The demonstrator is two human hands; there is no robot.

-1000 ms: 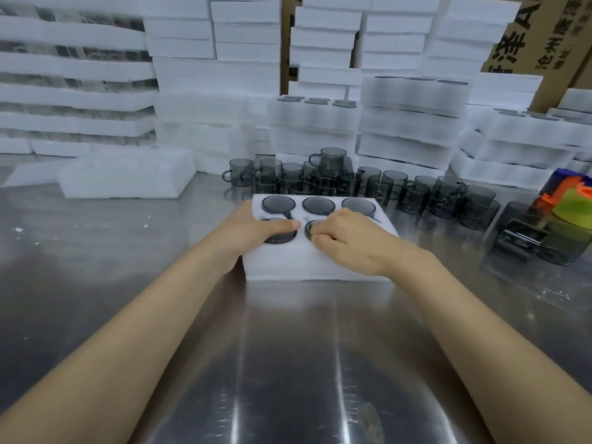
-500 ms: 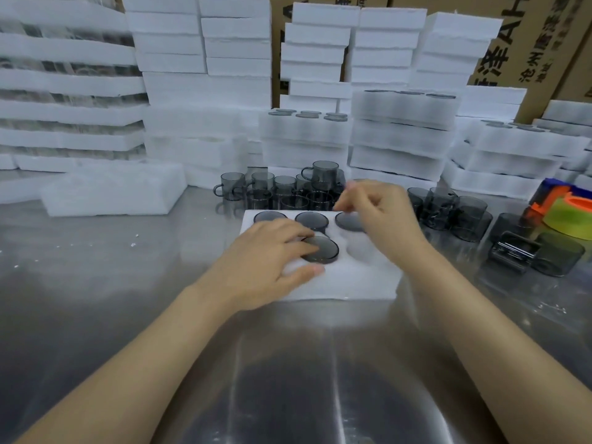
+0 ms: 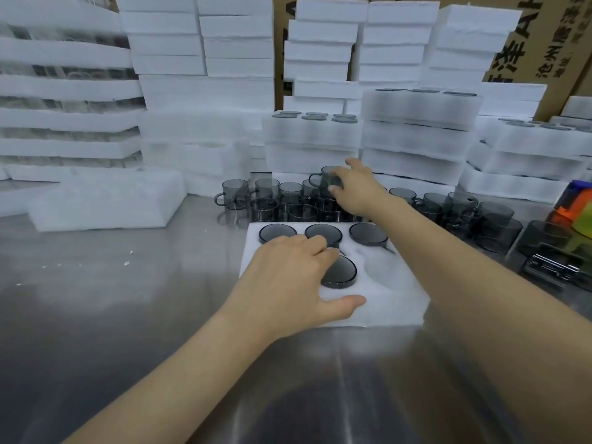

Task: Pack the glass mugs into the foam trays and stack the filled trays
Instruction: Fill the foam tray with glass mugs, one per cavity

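A white foam tray [image 3: 394, 302] lies on the steel table in front of me. Dark glass mugs sit upside down in it: three in the back row [image 3: 368, 233] and one in the front middle [image 3: 339, 270]. The front right pocket [image 3: 384, 270] is empty. My left hand [image 3: 288, 283] rests flat on the tray's front left part, fingertips touching the front middle mug, thumb on the foam. My right hand [image 3: 355, 187] reaches behind the tray and grips a mug [image 3: 325, 177] that stands on top of a cluster of loose upright mugs [image 3: 266, 200].
More loose mugs [image 3: 493, 216] stand to the right behind the tray. Stacks of filled trays [image 3: 416, 123] and empty foam line the back. A single foam tray [image 3: 105, 200] lies at the left. Colourful plastic items [image 3: 576, 206] and a clear box [image 3: 554, 264] sit at the right.
My right hand left the tray, reached back and took hold of the top mug in the cluster. My left hand slid to the tray's front left and stays there.
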